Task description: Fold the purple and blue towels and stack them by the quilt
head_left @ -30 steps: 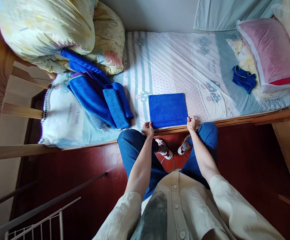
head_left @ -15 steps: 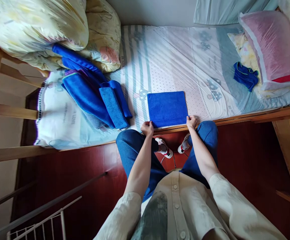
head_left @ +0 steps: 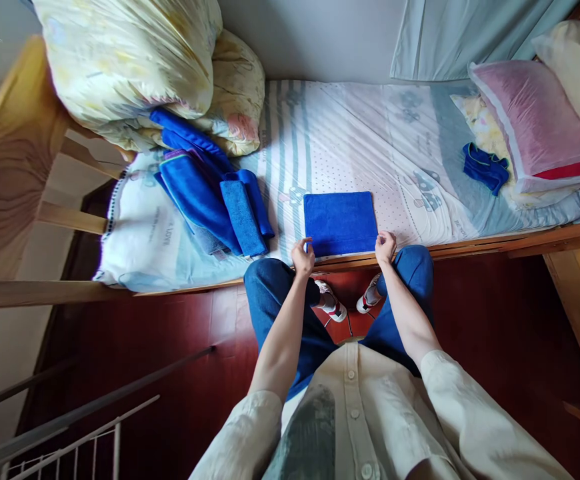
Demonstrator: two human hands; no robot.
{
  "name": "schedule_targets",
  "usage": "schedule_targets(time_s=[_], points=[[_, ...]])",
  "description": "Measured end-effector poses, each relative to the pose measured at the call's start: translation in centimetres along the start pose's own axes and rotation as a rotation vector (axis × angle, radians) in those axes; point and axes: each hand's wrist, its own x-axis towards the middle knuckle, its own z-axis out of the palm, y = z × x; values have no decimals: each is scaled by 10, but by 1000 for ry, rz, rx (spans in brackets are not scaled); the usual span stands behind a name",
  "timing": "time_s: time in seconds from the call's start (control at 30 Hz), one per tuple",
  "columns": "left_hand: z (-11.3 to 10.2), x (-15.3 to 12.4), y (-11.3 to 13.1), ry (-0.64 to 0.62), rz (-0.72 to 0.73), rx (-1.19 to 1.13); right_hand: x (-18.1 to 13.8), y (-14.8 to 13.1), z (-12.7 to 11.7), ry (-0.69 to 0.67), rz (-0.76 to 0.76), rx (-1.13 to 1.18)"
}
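A blue cloth [head_left: 340, 220], like a small towel, lies flat and rectangular at the bed's front edge, a faint crease running along its near side. My left hand [head_left: 303, 257] is at its near left corner, thumb and forefinger bent around the cloth's edge. At the near right corner my right hand [head_left: 385, 248] pinches the edge with closed fingers. Left of the cloth, more blue towels lie in a heap [head_left: 200, 200], one of them a folded strip [head_left: 243, 217] on top.
The bed [head_left: 350, 140] has a patterned sheet and a wooden front rail [head_left: 475, 245]. A bulky quilt [head_left: 135, 53] sits at the left. A crumpled blue cloth [head_left: 487, 168] lies beside a pink pillow [head_left: 550, 120] at the right. A white metal rack [head_left: 95, 433] stands at lower left.
The view has tilted up and turned slightly left. The fingers of my left hand have shifted a little at the cloth's corner. The cloth stays flat in about the same place.
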Motion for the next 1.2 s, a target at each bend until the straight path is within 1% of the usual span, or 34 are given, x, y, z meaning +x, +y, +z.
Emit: schedule_targets(time_s=[0.07,0.17,0.27,0.4,0.53,0.7,0.8,0.93,1.1,1.2], points=[[0,-3,1,-118,60,-2,-5,-4,-2,-92,-105,8],[1,-10,-2,-205,82,20,-13,-3,-6,-239,-174,-23],[-2,-16,-11,-246,72,49,-17,5,-9,-333,-176,-79],[-6,-16,-22,-265,86,90,-16,15,-11,-391,-213,-109],[-2,-12,-27,-244,94,118,-13,17,-7,-372,-181,-136],[5,-7,-27,-165,99,185,-12,18,1,-320,-173,-157],[6,-5,-25,-130,95,183,-12,19,4,-304,-154,-157],[6,-1,-20,-89,39,135,-8,19,3,-283,-117,-123],[3,3,-18,-32,-50,65,-4,17,3,-270,-82,-19],[-1,2,-17,-26,-101,2,-6,15,0,-264,-68,39]])
